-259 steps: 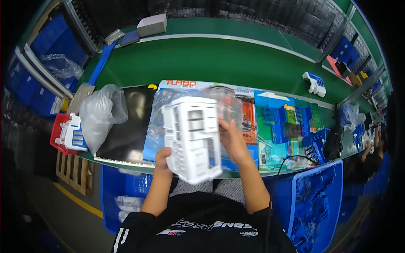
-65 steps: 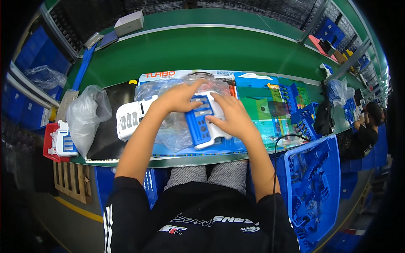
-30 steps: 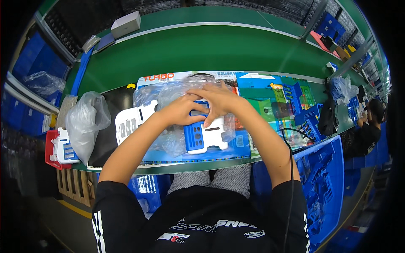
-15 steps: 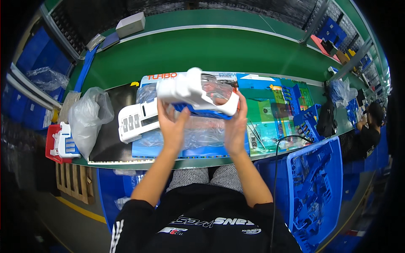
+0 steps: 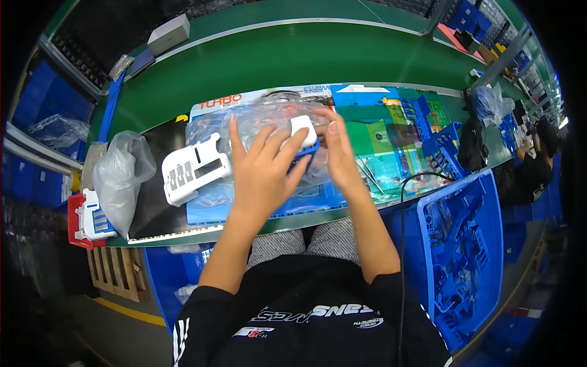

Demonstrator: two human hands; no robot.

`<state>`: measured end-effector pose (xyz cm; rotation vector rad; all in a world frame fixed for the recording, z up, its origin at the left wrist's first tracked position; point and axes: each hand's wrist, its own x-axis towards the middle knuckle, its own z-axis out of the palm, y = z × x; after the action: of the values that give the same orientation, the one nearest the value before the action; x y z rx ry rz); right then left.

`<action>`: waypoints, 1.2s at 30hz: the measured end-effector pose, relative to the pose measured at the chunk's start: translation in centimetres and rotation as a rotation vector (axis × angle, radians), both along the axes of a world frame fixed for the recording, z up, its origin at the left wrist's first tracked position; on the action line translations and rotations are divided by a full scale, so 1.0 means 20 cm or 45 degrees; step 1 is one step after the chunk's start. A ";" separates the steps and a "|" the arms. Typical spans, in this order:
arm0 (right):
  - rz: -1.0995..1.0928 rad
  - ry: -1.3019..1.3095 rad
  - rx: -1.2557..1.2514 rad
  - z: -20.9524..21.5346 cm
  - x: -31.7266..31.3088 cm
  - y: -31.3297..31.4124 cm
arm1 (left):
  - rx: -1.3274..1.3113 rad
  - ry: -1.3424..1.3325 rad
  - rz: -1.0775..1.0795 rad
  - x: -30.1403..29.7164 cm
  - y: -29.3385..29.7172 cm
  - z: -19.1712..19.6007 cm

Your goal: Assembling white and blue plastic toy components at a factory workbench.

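far left on the table (image 5: pixel 257 61) there's a crumpled clear bag (image 5: pixel 119 177), then a loose white plastic panel (image 5: pixel 194 168) with slots cut in it. left hand (image 5: pixel 263 168) has its fingers spread wide over a white and blue plastic toy part (image 5: pixel 302 137), right hand (image 5: pixel 339 156) pressed flat against its other side. the part sits just above a clear plastic bag (image 5: pixel 263 119) lying on colourful printed cards. blue bin (image 5: pixel 468 251) of blue parts at right.

The left hand (image 5: pixel 260 168) covers most of the white and blue toy part (image 5: pixel 304 136); its lower half and the right palm are hidden.
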<state>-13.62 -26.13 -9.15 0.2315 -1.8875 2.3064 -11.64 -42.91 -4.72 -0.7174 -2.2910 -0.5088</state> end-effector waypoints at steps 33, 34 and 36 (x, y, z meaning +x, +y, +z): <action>0.497 0.605 -0.432 0.42 -0.31 -0.20 | 0.271 -0.130 -0.073 -0.20 -0.09 -0.02; 0.413 0.650 -0.402 0.43 -0.31 -0.22 | 0.283 -0.105 -0.085 -0.20 -0.08 -0.02; 0.335 0.694 -0.390 0.41 -0.31 -0.27 | 0.298 -0.083 -0.098 -0.20 -0.08 -0.03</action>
<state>-19.78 -31.57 -0.85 0.9996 -1.2854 2.3220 -15.68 -44.45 -5.26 -0.6827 -2.2214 -0.8323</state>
